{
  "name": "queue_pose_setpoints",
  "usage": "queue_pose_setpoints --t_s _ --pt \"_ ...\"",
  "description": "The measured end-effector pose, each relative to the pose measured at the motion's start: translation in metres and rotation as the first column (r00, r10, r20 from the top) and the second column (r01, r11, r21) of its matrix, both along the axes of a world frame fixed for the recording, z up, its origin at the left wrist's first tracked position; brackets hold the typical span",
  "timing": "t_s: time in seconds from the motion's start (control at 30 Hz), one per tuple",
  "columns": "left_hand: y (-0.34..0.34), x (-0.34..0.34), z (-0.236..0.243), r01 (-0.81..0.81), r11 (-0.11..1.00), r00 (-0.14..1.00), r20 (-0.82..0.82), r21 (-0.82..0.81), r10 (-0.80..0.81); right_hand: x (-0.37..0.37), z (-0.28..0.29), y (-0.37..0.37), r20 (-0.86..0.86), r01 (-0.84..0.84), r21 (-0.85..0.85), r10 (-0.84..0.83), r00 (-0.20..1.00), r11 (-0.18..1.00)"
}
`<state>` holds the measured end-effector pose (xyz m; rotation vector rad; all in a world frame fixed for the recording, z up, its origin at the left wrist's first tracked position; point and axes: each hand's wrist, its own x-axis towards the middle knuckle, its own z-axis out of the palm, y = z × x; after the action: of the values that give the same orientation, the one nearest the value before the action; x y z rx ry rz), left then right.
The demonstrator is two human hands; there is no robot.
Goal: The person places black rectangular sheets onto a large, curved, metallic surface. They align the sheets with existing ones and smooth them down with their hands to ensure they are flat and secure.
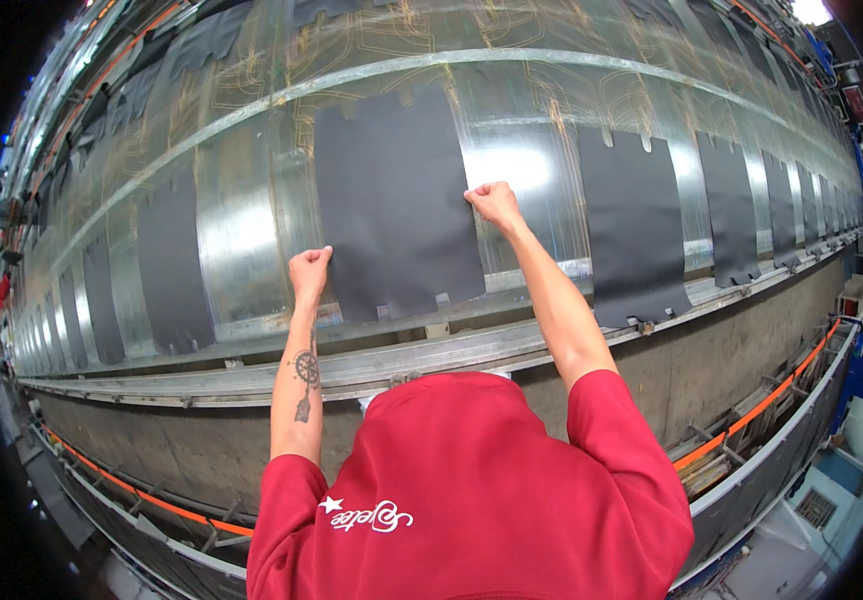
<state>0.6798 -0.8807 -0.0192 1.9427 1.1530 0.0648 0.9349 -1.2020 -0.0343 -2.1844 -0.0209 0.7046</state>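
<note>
Grey panel (399, 200) lies on the metal surface (238, 215) — left hand (309, 272) and right hand (496, 204) pinched on its opposite side edges; an even, level pull should keep it flat.

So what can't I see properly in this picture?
In the head view:
Left hand and right hand: curled up, hiding whether they pinch the edges of the dark sheet.
Orange edging: its middle is behind the red shirt.
Sheets at the top: cut off by the picture's edge.
Far-right sheets: too small to count.
</note>
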Motion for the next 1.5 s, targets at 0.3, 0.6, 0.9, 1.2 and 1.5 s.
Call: queue_pose_setpoints --t_s 0.3,0.6,0.9,1.2,1.5 --pt "0.019 0.036 -0.005 -0.05 0.998 0.997 0.055 -0.031 0.051 0.061 -0.008 0.036 0.071 0.054 0.06 -0.058 0.996 0.997" --pt "0.023 0.039 -0.009 -0.075 0.993 0.996 0.041 -0.088 0.079 0.063 -0.001 0.041 0.021 0.091 0.136 -0.094 0.995 0.987" --pt "0.019 0.04 -0.007 -0.081 0.994 0.996 0.042 -0.078 0.084 0.065 -0.006 0.042 0.026 0.097 0.088 -0.1 0.995 0.991" --pt "0.024 0.038 -0.017 -0.061 0.997 0.997 0.037 -0.047 0.063 0.063 -0.007 0.039 0.063 0.062 0.122 -0.07 0.996 0.991" --pt "0.022 0.034 -0.006 -0.067 0.984 0.992 0.092 -0.163 0.083 0.05 -0.006 0.032 0.156 0.013 0.218 -0.047 0.987 0.976"
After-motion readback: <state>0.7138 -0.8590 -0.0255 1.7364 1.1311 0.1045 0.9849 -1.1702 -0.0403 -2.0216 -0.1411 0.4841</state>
